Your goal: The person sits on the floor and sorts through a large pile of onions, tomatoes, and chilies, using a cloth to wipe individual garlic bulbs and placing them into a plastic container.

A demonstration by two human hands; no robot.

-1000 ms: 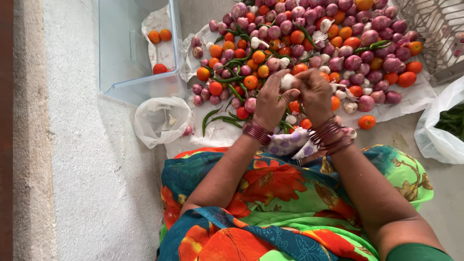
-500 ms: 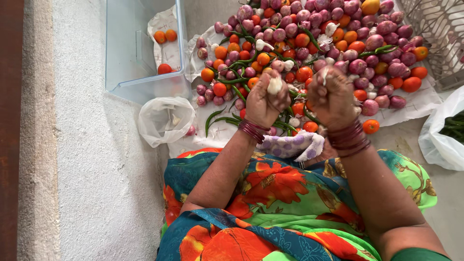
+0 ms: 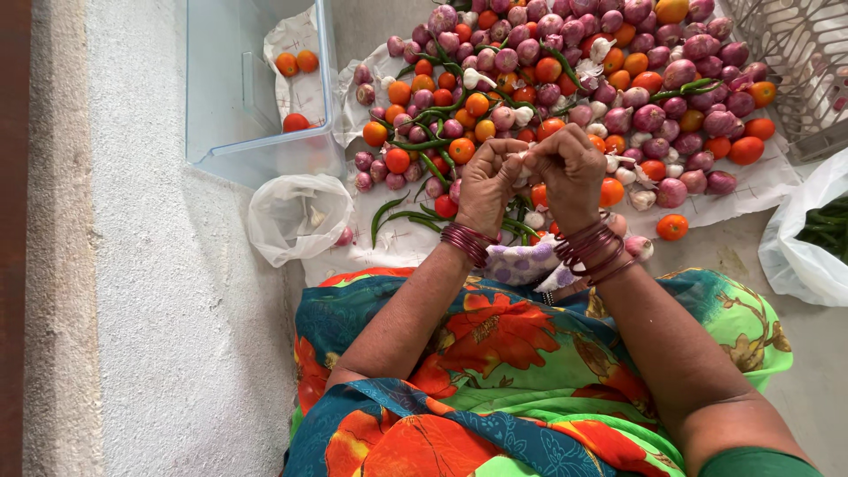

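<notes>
My left hand (image 3: 488, 185) and my right hand (image 3: 572, 172) meet fingertip to fingertip over a small white garlic bulb (image 3: 525, 160), both gripping it. Red bangles circle both wrists. Beneath the hands lies a heap of pink onions (image 3: 649, 116), orange tomatoes (image 3: 612, 191), green chillies (image 3: 408, 215) and loose garlic pieces, spread on white paper (image 3: 761, 183) on the floor. Most of the garlic bulb is hidden by my fingers.
A clear plastic bin (image 3: 256, 152) at upper left holds three tomatoes. A crumpled white plastic bag (image 3: 299, 216) lies beside it. Another white bag (image 3: 808, 247) with green vegetables sits at right. A grey mesh basket (image 3: 799, 53) is at upper right. A spotted cloth (image 3: 528, 261) rests on my lap.
Half a second ago my hands were apart, the left holding the garlic, the right holding a peel; now they have come together on the garlic again.
</notes>
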